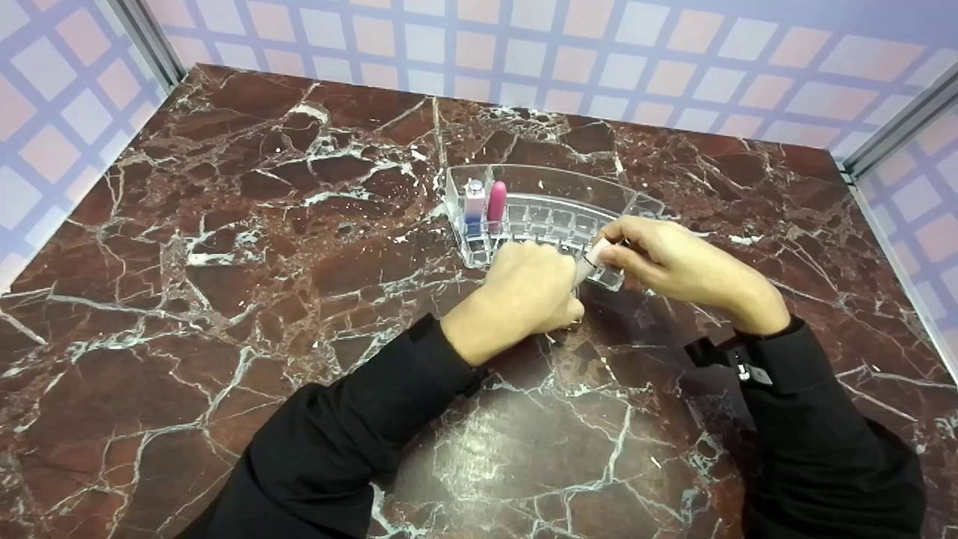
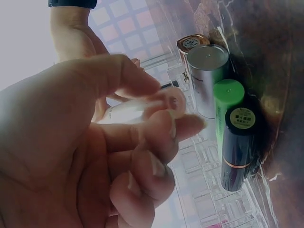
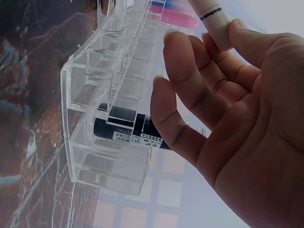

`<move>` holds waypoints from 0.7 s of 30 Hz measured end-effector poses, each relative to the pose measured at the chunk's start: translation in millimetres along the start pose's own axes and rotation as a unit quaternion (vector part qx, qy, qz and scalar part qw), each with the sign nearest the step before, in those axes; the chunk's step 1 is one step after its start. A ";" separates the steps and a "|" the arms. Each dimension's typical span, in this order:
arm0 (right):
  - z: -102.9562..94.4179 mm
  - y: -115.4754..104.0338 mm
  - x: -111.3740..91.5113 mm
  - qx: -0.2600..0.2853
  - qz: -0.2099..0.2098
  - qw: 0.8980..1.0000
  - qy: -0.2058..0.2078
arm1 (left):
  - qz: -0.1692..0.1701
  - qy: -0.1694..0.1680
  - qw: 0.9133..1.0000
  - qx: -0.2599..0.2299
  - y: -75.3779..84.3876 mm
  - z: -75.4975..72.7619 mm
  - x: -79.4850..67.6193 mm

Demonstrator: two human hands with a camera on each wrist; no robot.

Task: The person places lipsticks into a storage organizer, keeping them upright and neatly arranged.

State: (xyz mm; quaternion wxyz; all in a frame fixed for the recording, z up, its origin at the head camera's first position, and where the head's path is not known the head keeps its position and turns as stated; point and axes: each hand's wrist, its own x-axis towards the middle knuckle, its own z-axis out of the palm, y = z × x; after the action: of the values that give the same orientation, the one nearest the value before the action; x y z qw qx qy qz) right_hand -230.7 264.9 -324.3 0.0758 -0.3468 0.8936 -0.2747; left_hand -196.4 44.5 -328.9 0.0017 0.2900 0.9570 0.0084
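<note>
My left hand [image 1: 528,288] and right hand [image 1: 673,262] come together over the front of a clear plastic lipstick organizer [image 1: 542,180]. Between them is a pale lipstick tube [image 1: 586,266] with a dark band, tilted. Right thumb and fingers pinch its white upper part, which shows black lettering in the right wrist view. The left thumb and index finger pinch its other end, pinkish in the left wrist view. Inside the organizer, below the right fingers, lies a black tube [image 3: 126,126]. A pink lipstick [image 1: 496,202] and a white-and-blue lipstick [image 1: 474,206] stand in its left slots.
Beside the organizer, largely hidden by the left hand in the head view, are a black lipstick [image 2: 237,147], a green tube [image 2: 229,95], a silver tube [image 2: 206,71] and a gold-topped one [image 2: 190,42]. Beneath everything is a dark red marbled table [image 1: 247,359], backed by checkered panels [image 1: 524,56].
</note>
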 end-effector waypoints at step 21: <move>0.1 -0.9 1.6 -0.005 -0.017 0.999 0.032 | 0.005 0.034 0.999 -0.022 -5.8 -0.7 0.5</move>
State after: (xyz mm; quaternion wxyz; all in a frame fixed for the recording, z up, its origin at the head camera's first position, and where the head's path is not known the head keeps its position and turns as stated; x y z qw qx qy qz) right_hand -231.3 263.3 -323.9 0.0408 -0.3533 0.8910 -0.2822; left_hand -200.1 39.9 -328.3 -0.0247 0.2945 0.9545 0.0392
